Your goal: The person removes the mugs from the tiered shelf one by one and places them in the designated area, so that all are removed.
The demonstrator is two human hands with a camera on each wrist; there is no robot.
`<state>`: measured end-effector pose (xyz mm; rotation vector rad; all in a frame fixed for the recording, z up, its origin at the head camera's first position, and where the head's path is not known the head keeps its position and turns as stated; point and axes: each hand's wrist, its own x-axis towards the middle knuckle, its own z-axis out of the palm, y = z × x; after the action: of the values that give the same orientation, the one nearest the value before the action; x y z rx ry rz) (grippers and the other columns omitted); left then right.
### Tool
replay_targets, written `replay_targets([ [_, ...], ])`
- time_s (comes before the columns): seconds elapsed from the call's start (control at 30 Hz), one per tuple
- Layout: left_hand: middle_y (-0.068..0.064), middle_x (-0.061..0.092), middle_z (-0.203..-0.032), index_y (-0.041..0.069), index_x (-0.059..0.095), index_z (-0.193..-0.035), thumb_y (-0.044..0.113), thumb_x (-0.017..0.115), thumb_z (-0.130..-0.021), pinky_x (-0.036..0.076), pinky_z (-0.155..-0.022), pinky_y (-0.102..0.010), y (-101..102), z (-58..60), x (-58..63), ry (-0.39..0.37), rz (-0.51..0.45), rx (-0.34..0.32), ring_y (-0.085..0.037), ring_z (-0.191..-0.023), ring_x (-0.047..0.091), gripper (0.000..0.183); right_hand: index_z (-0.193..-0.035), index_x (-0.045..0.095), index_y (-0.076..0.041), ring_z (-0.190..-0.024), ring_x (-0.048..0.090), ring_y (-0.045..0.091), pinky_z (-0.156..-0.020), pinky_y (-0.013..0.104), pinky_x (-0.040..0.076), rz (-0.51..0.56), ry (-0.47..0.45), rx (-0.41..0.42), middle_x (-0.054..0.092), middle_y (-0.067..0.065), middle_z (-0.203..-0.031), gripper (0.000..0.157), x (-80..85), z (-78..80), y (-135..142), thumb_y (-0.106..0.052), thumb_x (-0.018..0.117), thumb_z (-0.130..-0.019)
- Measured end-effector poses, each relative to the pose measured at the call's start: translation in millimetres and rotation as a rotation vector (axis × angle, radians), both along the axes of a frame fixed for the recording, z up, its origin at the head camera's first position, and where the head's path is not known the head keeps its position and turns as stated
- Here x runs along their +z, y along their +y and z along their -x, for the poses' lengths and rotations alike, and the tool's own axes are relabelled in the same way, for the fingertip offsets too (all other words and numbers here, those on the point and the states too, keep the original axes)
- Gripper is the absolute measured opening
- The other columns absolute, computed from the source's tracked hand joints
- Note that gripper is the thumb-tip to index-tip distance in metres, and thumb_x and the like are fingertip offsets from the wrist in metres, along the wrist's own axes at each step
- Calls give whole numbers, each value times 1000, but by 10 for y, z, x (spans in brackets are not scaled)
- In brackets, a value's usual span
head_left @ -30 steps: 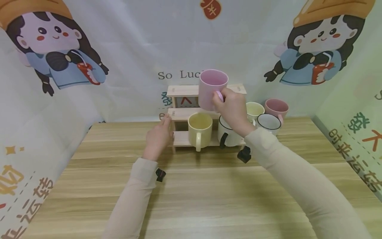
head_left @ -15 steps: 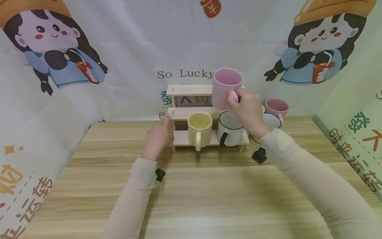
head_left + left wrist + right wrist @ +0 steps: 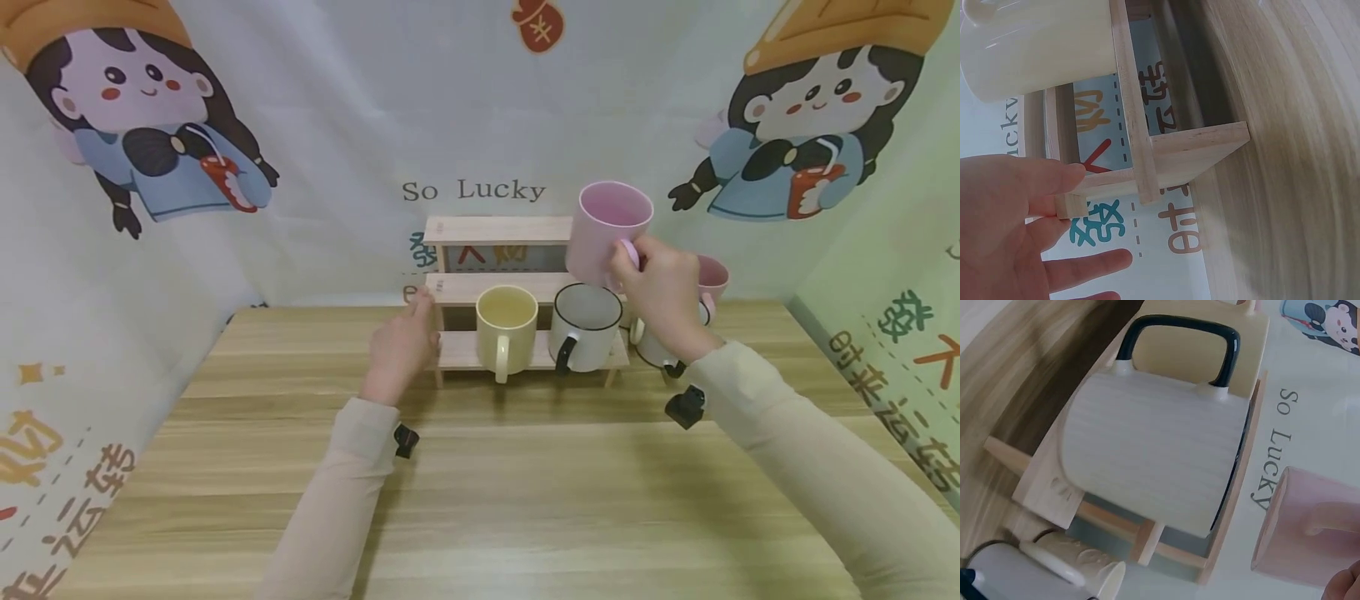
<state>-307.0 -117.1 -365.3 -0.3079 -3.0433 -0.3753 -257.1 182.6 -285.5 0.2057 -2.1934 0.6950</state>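
Note:
My right hand holds a pink mug by its handle, raised before the right end of a three-tier wooden rack. In the right wrist view the pink mug shows at the lower right, with a bit of the hand. At the rack's left end, my left hand grips the middle shelf; the left wrist view has thumb and forefinger on the shelf's end, other fingers spread. On the bottom shelf stand a yellow mug and, right of it, a white mug with black rim and handle.
Right of the rack, on the wooden table, stand a second white mug and a darker pink mug, both partly behind the right hand. A cream cup is beside them. A printed cloth hangs behind.
My right hand has carried the pink mug to the right, from above the rack's middle to its right end. The left hand stays on the rack.

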Motion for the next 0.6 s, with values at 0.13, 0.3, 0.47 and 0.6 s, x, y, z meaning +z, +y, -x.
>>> replay_targets([
  [0.13,-5,24,-158,11,33,-144,20,58,-93,46,-48,-31,7,4,-21,17,-5,-6,-27,-67,57,57,-61,51,2,-50,45,24,-50,24,28,-3,-3,-32,54,16,-54,33,-42,-38,114,-14,56,-90],
  [0.3,-5,27,-158,10,35,-142,19,58,-93,46,-48,-33,-2,9,-16,40,-4,-11,-28,-68,57,54,-61,52,4,-50,45,24,-53,23,27,-18,15,-52,55,18,-54,33,-84,-55,265,-12,57,-89],
  [0.47,-6,27,-157,10,35,-142,20,58,-93,46,-48,-33,0,2,-19,37,8,-13,-29,-69,58,55,-62,52,2,-51,40,15,-45,11,25,-19,-28,-61,54,15,-55,32,-116,-123,429,-12,56,-91],
  [0.6,-6,26,-158,10,34,-143,21,58,-93,47,-48,-31,8,-3,-12,28,9,-12,-28,-69,58,56,-65,55,2,-51,39,11,-44,9,25,-13,-65,-85,55,15,-58,31,-124,-193,568,-14,56,-92],
])
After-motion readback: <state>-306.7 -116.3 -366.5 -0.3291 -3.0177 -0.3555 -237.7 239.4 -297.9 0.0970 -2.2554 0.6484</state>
